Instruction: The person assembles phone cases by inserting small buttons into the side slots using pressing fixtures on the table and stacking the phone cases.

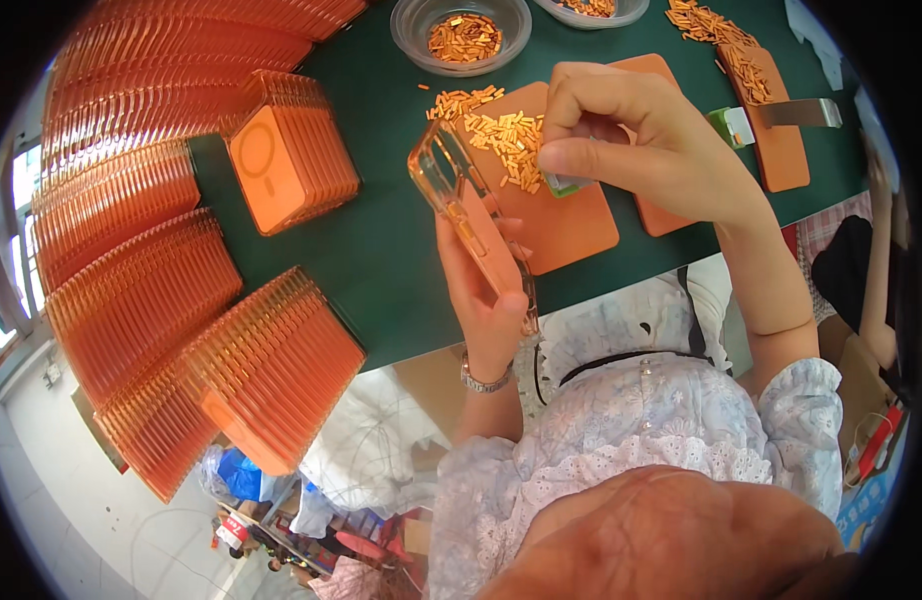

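My left hand [488, 305], with a watch at its wrist, holds a clear orange phone case [481, 235] on edge above the table's front part. Its fingers wrap round the lower part of the case. My right hand [646, 145] is closed in a pinch just right of the case; whatever lies between the fingertips is hidden. Right under those fingertips shows a small green and grey piece [563, 186]. Beneath them an orange flat pad [576, 240] carries a loose heap of small gold-orange button-like pieces [511, 140].
Long rows of stacked orange phone cases [146, 250] fill the left side of the green table [401, 310]; a shorter stack [291, 150] stands nearer. Clear bowls [461, 62] of small pieces sit at the back. Rightward lie another pad [786, 165] and a metal strip [806, 113].
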### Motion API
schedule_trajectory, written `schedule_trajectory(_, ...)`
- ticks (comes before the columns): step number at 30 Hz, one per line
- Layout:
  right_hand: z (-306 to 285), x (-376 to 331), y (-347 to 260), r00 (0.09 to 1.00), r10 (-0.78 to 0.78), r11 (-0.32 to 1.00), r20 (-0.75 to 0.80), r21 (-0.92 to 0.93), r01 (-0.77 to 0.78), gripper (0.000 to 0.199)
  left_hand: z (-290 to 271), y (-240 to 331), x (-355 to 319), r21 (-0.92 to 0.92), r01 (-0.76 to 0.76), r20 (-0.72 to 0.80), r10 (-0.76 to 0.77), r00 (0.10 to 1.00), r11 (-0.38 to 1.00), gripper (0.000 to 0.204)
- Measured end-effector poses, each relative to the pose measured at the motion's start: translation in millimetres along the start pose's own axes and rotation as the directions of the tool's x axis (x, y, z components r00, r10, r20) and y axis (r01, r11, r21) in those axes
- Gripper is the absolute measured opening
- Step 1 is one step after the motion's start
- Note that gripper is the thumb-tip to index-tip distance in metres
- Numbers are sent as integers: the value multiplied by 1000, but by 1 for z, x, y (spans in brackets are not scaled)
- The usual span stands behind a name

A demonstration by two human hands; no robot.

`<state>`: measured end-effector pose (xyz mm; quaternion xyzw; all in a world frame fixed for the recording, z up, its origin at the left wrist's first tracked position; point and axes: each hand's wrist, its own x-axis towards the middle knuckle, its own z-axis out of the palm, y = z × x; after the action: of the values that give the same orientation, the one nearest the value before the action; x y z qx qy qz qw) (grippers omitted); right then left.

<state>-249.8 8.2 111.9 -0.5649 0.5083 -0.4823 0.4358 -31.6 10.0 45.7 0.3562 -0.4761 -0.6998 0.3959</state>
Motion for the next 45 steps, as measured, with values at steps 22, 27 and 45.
schedule_trajectory(22, 0, 1, 14, 1000, -10, 1000, -9, 3, 10, 22, 19, 5, 12, -163, 228, 228, -188, 955, 960, 113)
schedule_trajectory(27, 19, 2, 23, 994, -17, 993, -111, 111, 30, 23, 23, 5, 16, -115, 284, 250, -249, 936, 952, 115)
schedule_trajectory(45, 22, 12, 38, 973, 226, 828, 49, 516, -218, 31, 39, 22, 12, -172, 453, 160, -428, 889, 875, 115)
